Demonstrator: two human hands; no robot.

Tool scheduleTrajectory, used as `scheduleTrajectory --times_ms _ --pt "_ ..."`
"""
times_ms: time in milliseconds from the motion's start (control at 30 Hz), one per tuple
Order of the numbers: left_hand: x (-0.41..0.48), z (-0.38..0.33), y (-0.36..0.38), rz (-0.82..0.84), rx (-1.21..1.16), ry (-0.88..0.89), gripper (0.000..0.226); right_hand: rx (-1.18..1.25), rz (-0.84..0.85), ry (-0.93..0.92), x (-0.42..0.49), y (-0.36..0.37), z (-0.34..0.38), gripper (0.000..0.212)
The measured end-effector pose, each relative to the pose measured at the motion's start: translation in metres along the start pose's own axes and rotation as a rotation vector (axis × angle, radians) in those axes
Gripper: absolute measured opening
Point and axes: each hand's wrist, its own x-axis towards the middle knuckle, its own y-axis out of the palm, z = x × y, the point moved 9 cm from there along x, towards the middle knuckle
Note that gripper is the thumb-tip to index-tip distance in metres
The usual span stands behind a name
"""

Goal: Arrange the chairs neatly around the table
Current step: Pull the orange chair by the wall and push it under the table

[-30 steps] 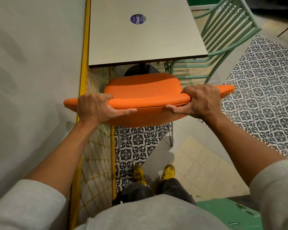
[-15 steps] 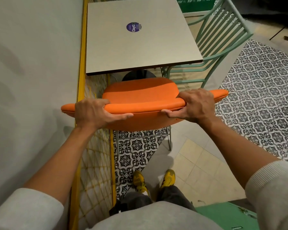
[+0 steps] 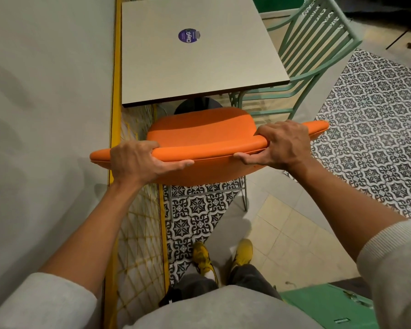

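An orange padded chair (image 3: 199, 131) stands in front of me, its seat facing the near edge of a square beige table (image 3: 195, 67). My left hand (image 3: 138, 162) grips the left part of the chair's curved backrest. My right hand (image 3: 282, 143) grips the right part of the same backrest. A mint green metal chair (image 3: 318, 51) with a slatted back stands at the table's right side, partly tucked under it.
A grey wall (image 3: 45, 115) with a yellow frame (image 3: 115, 91) runs close along the left of table and chair. Patterned black-and-white tiles (image 3: 377, 138) cover the floor to the right. A green surface (image 3: 318, 305) lies by my right leg.
The orange chair and both hands have drawn back a little from the table, so more of the seat shows. Both grips are unchanged.
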Motion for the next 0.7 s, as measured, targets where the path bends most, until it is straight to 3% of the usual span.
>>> scheduleTrajectory --times_ms 433,700 --pt "-0.005 -0.007 -0.008 0.028 -0.049 0.046 0.088 0.037 0.092 -0.023 -0.002 0.001 0.002 0.091" --pt "0.000 -0.028 -0.018 0.072 -0.099 0.016 0.093 0.069 0.190 -0.059 0.006 0.000 -0.004 0.108"
